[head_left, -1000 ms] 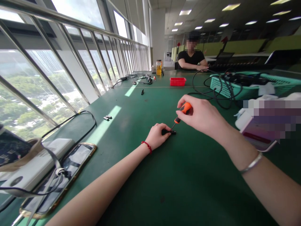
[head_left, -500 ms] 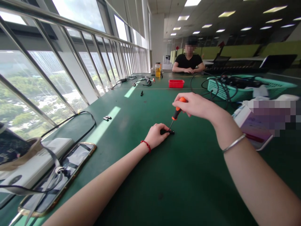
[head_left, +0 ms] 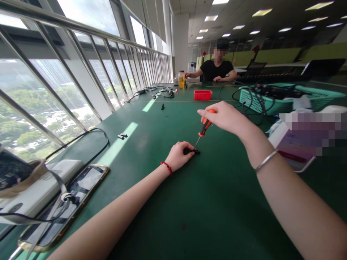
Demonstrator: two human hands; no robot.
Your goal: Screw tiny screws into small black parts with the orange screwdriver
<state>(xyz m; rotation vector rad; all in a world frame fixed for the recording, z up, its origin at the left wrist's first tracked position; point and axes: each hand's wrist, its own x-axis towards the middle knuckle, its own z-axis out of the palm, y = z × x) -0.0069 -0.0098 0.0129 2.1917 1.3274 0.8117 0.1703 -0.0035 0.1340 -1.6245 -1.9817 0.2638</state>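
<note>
My left hand [head_left: 179, 155] rests on the green table [head_left: 217, 202] with its fingers closed on a small black part [head_left: 193, 151], pinning it down. My right hand [head_left: 226, 117] grips the orange handle of a small screwdriver [head_left: 204, 127] from above. The tool slants down and left, its tip touching the black part. A red cord circles my left wrist, a silver bangle my right.
A phone [head_left: 65, 206] and a white device with cables lie at the near left. Small black parts [head_left: 122, 136] sit by the window rail. Farther off are a red tray [head_left: 202, 95], a teal basket [head_left: 273, 101] of cables, a yellow jar [head_left: 181, 79] and a seated person [head_left: 218, 68].
My right hand has lifted and shifted left, bringing the screwdriver more upright over the black part. My left hand has stayed put. The seated person has reached toward the jar.
</note>
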